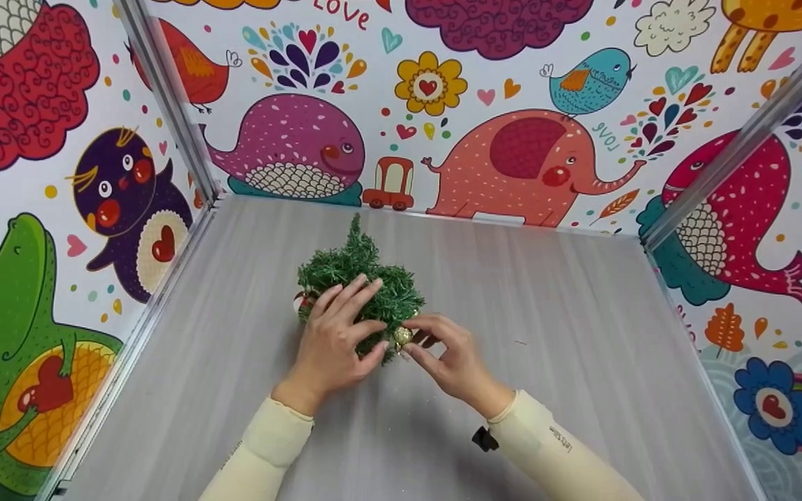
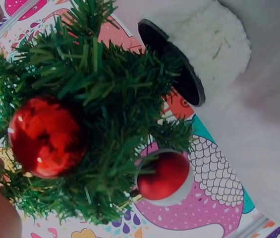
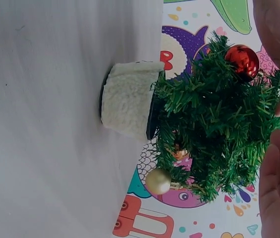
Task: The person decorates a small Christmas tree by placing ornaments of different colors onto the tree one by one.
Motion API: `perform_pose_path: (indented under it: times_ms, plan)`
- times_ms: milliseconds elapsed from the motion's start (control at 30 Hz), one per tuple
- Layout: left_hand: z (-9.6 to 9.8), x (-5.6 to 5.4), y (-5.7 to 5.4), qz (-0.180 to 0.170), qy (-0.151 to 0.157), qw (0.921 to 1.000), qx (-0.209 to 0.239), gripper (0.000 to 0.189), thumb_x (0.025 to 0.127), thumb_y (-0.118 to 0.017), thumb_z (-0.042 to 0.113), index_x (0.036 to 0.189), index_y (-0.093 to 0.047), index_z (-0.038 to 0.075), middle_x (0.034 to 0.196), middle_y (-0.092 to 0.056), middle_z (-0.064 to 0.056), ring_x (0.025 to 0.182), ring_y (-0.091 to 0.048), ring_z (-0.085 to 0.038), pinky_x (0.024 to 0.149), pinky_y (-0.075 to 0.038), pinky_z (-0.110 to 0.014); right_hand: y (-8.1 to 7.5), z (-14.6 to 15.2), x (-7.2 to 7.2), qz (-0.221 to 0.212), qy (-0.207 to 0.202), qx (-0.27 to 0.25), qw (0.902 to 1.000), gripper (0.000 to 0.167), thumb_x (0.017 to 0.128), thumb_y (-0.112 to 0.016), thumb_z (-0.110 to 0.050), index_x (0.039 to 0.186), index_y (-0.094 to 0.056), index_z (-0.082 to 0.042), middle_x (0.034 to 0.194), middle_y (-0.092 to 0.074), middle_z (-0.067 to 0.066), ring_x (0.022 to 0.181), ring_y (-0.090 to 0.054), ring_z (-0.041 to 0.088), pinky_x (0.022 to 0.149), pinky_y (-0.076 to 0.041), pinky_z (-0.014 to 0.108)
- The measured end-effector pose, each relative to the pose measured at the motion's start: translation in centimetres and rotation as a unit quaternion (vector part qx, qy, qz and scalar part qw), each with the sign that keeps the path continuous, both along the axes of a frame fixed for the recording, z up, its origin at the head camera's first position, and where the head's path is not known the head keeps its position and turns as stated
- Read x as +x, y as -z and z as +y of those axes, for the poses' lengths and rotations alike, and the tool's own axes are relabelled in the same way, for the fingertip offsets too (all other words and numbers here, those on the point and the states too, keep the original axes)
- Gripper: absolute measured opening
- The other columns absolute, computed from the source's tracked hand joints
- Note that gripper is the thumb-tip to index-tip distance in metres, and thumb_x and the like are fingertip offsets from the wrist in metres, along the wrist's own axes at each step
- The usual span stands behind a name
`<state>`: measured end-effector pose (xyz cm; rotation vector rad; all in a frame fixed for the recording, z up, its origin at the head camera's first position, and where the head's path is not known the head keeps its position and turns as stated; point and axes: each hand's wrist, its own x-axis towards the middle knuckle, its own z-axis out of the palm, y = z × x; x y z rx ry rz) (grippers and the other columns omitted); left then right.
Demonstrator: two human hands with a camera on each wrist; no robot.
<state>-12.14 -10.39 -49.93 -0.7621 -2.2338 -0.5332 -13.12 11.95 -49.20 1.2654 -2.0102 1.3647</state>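
A small green artificial Christmas tree point(image 1: 352, 261) stands on the table in front of me. My left hand point(image 1: 335, 341) rests over its branches, fingers extended and slightly spread. At the tree's right side, my right hand point(image 1: 460, 358) pinches a glittery gold bauble point(image 1: 403, 336) between thumb and fingers. The left wrist view shows a shiny red bauble point(image 2: 48, 136) and a red-and-white bauble point(image 2: 163, 176) hanging on the tree. A pale gold bauble point(image 3: 158, 181) hangs low in the right wrist view. The white, rough-textured pot point(image 3: 130, 99) has a dark rim; in the head view it is hidden.
The grey wood-grain table point(image 1: 547, 334) has a thin brownish strand point(image 1: 521, 342) right of the hands. Walls printed with cartoon animals point(image 1: 526, 167) enclose the back and sides, with metal frame posts point(image 1: 171, 97) at the corners.
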Motion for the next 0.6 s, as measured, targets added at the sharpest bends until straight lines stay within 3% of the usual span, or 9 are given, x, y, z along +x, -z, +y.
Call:
perform_pose_path:
  times_ms: [167, 367, 600]
  plan:
    - [0.0, 0.12, 0.04, -0.009, -0.01, 0.9998, -0.013, 0.019, 0.083, -0.071, 0.035, 0.088, -0.08, 0.019, 0.151, -0.046, -0.005, 0.144, -0.033, -0.026, 0.115, -0.023, -0.05, -0.6, -0.45, 0.38, -0.012, -0.004, -0.005, 0.9999, 0.04, 0.073, -0.075, 0.019, 0.111, -0.065, 0.01, 0.102, -0.067, 0.021, 0.074, -0.066, 0.03, 0.058, -0.057, 0.044]
    - [-0.1, 0.27, 0.04, -0.002, -0.008, 0.9998, -0.016, 0.009, 0.077, -0.077, 0.028, 0.078, -0.078, 0.019, 0.148, -0.051, -0.005, 0.142, -0.038, -0.027, 0.114, -0.024, -0.05, -0.68, -0.7, 0.53, -0.021, 0.001, -0.004, 0.9998, 0.039, 0.073, -0.075, 0.019, 0.109, -0.065, 0.011, 0.1, -0.067, 0.022, 0.073, -0.066, 0.031, 0.058, -0.057, 0.042]
    - [0.05, 0.32, -0.23, 0.004, -0.01, 0.9997, -0.022, 0.02, 0.08, -0.073, 0.032, 0.093, -0.08, 0.019, 0.147, -0.051, -0.006, 0.14, -0.039, -0.028, 0.113, -0.026, -0.052, -0.32, -0.67, 0.36, -0.007, 0.001, -0.009, 0.9999, 0.041, 0.073, -0.075, 0.018, 0.111, -0.064, 0.009, 0.1, -0.068, 0.019, 0.073, -0.067, 0.026, 0.058, -0.057, 0.04]
